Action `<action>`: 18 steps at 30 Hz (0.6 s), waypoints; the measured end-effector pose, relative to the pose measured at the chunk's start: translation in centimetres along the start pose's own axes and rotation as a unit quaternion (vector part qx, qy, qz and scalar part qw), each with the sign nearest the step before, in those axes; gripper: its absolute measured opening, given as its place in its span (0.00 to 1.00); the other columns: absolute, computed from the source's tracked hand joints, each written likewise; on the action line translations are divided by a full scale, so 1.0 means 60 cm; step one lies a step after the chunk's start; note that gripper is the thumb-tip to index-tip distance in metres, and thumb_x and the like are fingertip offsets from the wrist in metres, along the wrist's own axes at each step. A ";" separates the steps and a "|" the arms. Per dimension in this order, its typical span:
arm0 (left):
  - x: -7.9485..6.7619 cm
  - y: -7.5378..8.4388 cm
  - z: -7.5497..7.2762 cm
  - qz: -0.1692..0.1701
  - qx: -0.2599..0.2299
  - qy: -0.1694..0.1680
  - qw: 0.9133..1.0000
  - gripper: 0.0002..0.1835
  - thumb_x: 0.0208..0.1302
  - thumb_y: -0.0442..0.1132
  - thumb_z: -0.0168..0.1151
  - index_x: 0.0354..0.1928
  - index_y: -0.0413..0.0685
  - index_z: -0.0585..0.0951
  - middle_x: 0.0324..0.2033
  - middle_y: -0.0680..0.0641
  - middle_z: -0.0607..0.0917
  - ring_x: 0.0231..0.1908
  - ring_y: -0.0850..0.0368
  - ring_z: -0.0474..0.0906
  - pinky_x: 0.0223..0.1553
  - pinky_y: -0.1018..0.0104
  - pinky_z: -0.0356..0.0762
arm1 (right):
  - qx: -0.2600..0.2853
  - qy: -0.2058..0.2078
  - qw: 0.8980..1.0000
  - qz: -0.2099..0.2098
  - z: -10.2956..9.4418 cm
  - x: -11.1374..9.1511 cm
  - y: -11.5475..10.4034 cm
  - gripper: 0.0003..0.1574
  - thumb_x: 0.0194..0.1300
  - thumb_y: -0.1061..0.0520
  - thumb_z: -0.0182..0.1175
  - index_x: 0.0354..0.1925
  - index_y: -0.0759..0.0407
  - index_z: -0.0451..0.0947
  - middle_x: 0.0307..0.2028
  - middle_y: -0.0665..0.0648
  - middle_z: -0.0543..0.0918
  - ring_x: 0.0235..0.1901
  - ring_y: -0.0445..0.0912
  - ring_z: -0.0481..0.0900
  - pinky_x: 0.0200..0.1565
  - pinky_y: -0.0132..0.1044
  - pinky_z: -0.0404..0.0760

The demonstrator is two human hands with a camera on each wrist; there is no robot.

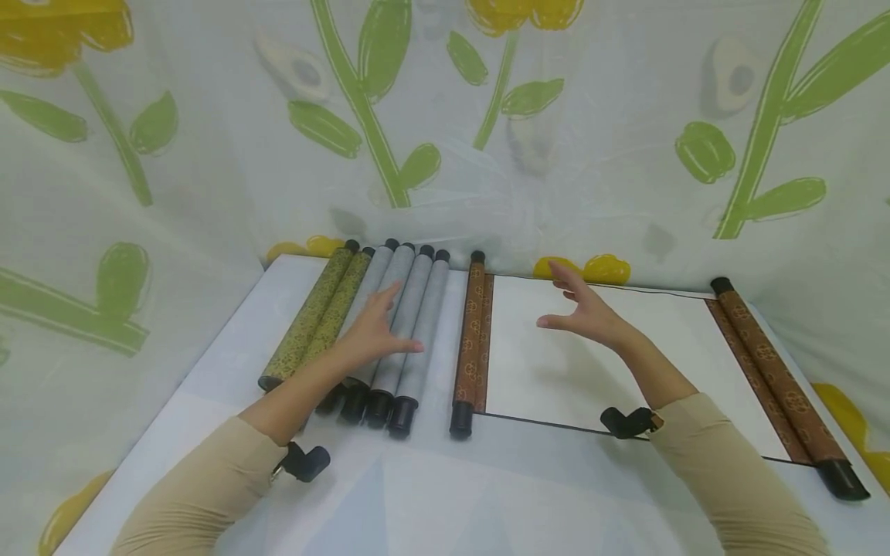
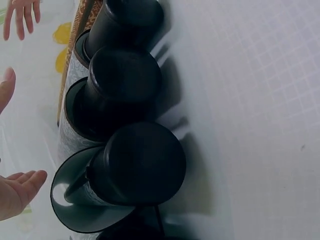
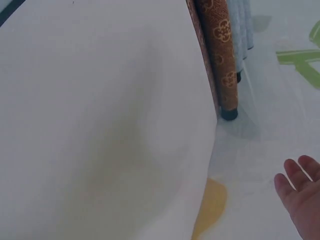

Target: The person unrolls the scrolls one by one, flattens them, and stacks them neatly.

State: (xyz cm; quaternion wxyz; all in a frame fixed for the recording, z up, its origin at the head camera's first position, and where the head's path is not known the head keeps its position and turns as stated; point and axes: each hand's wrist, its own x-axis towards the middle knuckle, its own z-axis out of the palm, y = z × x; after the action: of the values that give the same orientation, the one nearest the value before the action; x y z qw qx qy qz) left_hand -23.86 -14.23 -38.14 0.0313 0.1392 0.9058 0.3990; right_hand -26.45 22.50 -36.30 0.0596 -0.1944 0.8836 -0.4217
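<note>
A hanging scroll lies partly unrolled, its white paper [image 1: 535, 355] spread between a brown patterned roll [image 1: 471, 332] and another brown roll [image 1: 779, 371] at the right. Over the paper's left part hovers my right hand [image 1: 591, 313], thumb and fingers spread apart, holding nothing. My left hand [image 1: 375, 333] is likewise spread and unfilled, above a row of rolled grey scrolls [image 1: 420, 324]. Beside these, at the left, lie two yellow-green rolled scrolls [image 1: 306, 316]. Black end knobs [image 2: 145, 162] of the rolled scrolls fill the middle of the left wrist view.
The scrolls lie on a pale table [image 1: 445, 494] with faint blue triangles. Behind it hangs a whitish cloth [image 1: 612, 170] printed with green stems and yellow flowers. A black wrist-worn device [image 1: 306, 463] sits at the left cuff, another [image 1: 626, 422] at the right.
</note>
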 end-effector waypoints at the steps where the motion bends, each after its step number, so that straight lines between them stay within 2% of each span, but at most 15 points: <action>1: 0.001 -0.001 0.001 0.001 0.002 0.002 1.000 0.63 0.41 0.48 0.78 0.74 0.45 0.47 0.70 0.33 0.53 0.66 0.36 0.57 0.60 0.41 0.62 | 0.003 -0.001 1.000 -0.004 0.005 0.004 -0.001 0.63 0.54 0.49 0.70 0.75 0.49 0.40 0.74 0.60 0.47 0.70 0.60 0.50 0.65 0.60 0.54; 6: 0.006 -0.005 0.012 0.008 0.013 0.004 1.000 0.63 0.41 0.48 0.78 0.74 0.42 0.47 0.70 0.32 0.54 0.68 0.35 0.51 0.64 0.41 0.55 | 0.015 -0.003 1.000 -0.018 0.029 0.020 -0.012 0.62 0.54 0.50 0.70 0.75 0.48 0.41 0.74 0.58 0.47 0.70 0.60 0.51 0.64 0.61 0.55; 8: 0.009 -0.005 0.016 0.003 0.021 0.002 1.000 0.63 0.41 0.48 0.78 0.74 0.42 0.48 0.69 0.32 0.54 0.68 0.36 0.52 0.64 0.42 0.55 | 0.019 -0.004 1.000 -0.022 0.038 0.026 -0.018 0.62 0.53 0.49 0.70 0.75 0.48 0.42 0.74 0.58 0.48 0.70 0.59 0.51 0.64 0.61 0.56; 13: 0.015 0.002 0.022 -0.024 0.045 -0.002 0.999 0.63 0.41 0.50 0.78 0.74 0.43 0.47 0.68 0.30 0.54 0.67 0.35 0.54 0.63 0.43 0.58 | 0.024 -0.011 0.999 -0.030 0.061 0.040 -0.034 0.62 0.53 0.48 0.71 0.74 0.48 0.43 0.74 0.58 0.48 0.70 0.58 0.52 0.64 0.61 0.57; 18: 0.020 0.012 0.025 -0.061 0.046 -0.017 0.997 0.63 0.42 0.50 0.77 0.74 0.45 0.46 0.68 0.29 0.51 0.65 0.32 0.57 0.60 0.41 0.63 | 0.036 -0.018 0.999 -0.036 0.080 0.049 -0.043 0.61 0.53 0.50 0.71 0.74 0.49 0.44 0.73 0.59 0.49 0.70 0.58 0.53 0.65 0.59 0.57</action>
State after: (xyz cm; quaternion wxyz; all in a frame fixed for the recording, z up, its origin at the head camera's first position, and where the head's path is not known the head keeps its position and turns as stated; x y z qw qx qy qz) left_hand -24.59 -12.34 -38.58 0.0648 0.0921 0.9291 0.3522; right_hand -27.12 16.41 -37.19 0.0670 -0.2318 0.8591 -0.4513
